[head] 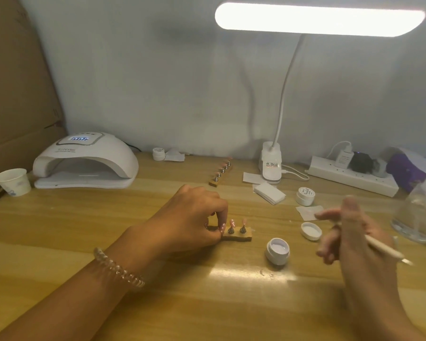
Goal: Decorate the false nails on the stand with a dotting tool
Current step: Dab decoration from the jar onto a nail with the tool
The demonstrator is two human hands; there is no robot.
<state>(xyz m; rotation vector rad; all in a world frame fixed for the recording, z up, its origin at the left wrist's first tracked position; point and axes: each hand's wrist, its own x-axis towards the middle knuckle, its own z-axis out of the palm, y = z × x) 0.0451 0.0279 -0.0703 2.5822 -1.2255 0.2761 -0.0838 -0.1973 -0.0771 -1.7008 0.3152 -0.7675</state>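
Note:
A small wooden stand [241,236] lies on the table in front of me with pink false nails [243,221] upright on metal pegs. My left hand [194,217] covers its left part, the fingers curled down and pinching the stand. To the right, my right hand [349,232] is blurred and holds a white dotting tool [384,249], whose metal tip points right, away from the stand. An open white gel jar [277,251] stands between the two hands, its lid [311,230] lying just beyond it.
A second stand with nails [221,172] lies farther back. A UV nail lamp [85,159] and paper cup [13,182] sit at the left. A closed jar [305,196], wipes [269,193], clip lamp base [271,164], power strip [352,177] and glass bowl [421,212] crowd the right.

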